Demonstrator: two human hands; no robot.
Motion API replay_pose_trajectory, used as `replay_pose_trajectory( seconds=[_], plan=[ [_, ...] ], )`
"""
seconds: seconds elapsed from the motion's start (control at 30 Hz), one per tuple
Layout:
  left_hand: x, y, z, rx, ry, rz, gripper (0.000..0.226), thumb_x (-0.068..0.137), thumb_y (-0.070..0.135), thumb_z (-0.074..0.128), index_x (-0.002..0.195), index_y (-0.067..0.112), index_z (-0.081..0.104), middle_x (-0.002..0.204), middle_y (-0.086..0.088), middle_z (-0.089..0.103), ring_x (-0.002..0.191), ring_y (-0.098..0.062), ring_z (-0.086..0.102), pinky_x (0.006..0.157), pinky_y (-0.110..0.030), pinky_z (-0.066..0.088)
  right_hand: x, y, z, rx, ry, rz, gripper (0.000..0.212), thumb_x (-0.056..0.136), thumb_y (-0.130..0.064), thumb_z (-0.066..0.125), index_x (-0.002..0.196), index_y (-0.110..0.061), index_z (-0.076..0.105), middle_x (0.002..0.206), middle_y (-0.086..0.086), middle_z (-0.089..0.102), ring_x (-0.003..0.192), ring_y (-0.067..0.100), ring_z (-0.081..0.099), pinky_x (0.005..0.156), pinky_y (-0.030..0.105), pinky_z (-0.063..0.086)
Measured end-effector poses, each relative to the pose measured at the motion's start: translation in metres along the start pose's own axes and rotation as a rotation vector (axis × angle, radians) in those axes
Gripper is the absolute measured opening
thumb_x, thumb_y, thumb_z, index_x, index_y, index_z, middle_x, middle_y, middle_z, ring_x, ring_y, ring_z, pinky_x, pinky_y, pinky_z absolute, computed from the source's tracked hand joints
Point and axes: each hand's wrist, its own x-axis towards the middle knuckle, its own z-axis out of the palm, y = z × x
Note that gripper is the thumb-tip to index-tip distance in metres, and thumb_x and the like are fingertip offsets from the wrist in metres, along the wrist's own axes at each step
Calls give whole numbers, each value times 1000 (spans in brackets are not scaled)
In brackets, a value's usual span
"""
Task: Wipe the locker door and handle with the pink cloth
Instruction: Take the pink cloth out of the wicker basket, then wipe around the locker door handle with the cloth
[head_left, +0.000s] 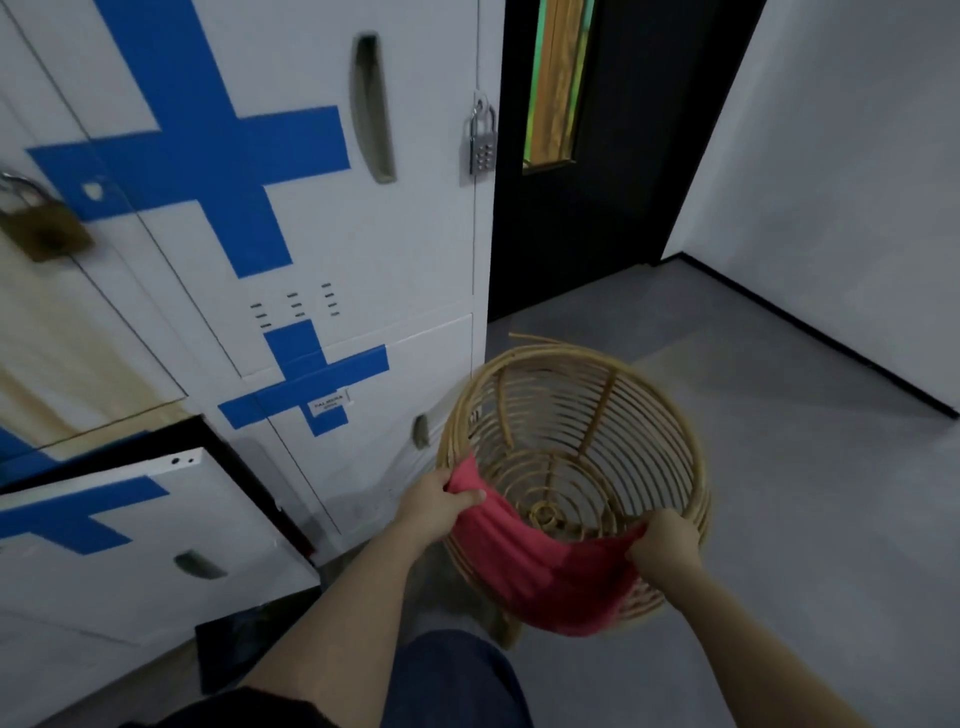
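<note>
Two hands (434, 501) (665, 540), pink cloth (540, 577), grey floor (779, 519)

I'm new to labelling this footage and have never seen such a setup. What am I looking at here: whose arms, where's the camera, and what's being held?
The single picture comes from a camera worn on a person's head, looking forward and down, so the two bare arms are the wearer's own. The left hand and right hand each grip an end of a pink cloth, stretched over the near rim of a wicker basket standing on the grey floor. To the left stand white lockers marked with blue tape crosses; one carries a padlock. No wiping has begun.
</note>
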Motion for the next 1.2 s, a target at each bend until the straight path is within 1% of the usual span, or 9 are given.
replay_pose_trajectory(
  seconds=[0.17,0.3,0.43,0.57,0.67,0.83,1.0,1.07,1.2],
  plan=[
    [-31,26,-47,-409,6,36,23,89,12,61,110,3,58,98,-9,65,87,-18,62,69,-21,54,-14,-38,-37,201,121,-92,29,80,10,41,86,-1,67,77,17,62,59,25,54,42,22,39],
    [-57,33,-105,-474,82,83,29,89,20,59,115,7,57,109,-10,64,103,-23,60,96,-37,47,-25,-80,-68,254,194,-263,31,79,10,41,92,-4,66,88,18,63,85,34,57,66,29,43],
    [-89,37,-167,-619,181,153,19,90,14,57,107,6,59,108,-17,66,100,-28,59,93,-39,41,-38,-129,-84,357,237,-527,21,82,6,50,95,-3,64,98,20,66,94,34,60,76,32,41],
    [-128,41,-221,-809,308,286,4,91,10,54,95,10,56,91,-5,64,88,-18,59,80,-29,46,-72,-185,-91,618,155,-669,24,84,9,47,92,-10,61,89,20,63,67,25,52,51,14,39],
    [-165,32,-263,-977,421,358,25,91,2,51,72,17,43,72,-2,53,76,-15,50,71,-27,44,-108,-221,-92,853,33,-689,27,89,5,42,100,-11,60,70,12,52,50,16,38,38,17,33],
    [-215,3,-312,-1073,461,407,19,88,1,53,91,19,55,93,-10,64,84,-20,60,66,-27,54,-158,-276,-71,974,-158,-732,29,93,1,38,99,-14,62,46,-3,40,33,3,31,36,15,28],
    [-252,-26,-349,-1030,409,381,55,69,5,60,120,24,54,106,-16,66,90,-22,61,75,-33,50,-214,-327,-46,942,-322,-894,31,86,6,52,105,-17,60,93,4,60,75,11,56,62,17,46],
    [-262,-42,-367,-1073,443,395,54,72,3,59,122,22,54,108,-16,64,92,-23,61,72,-32,54,-229,-347,-34,839,-337,-965,37,83,6,57,108,-22,59,100,3,59,83,13,58,63,17,48],
    [-273,-68,-390,-1164,546,421,33,86,2,52,113,21,58,105,-9,63,93,-22,61,66,-29,58,-249,-377,-18,682,-312,-1095,48,79,9,60,107,-29,58,117,9,56,107,21,54,89,31,46]
  ],
)
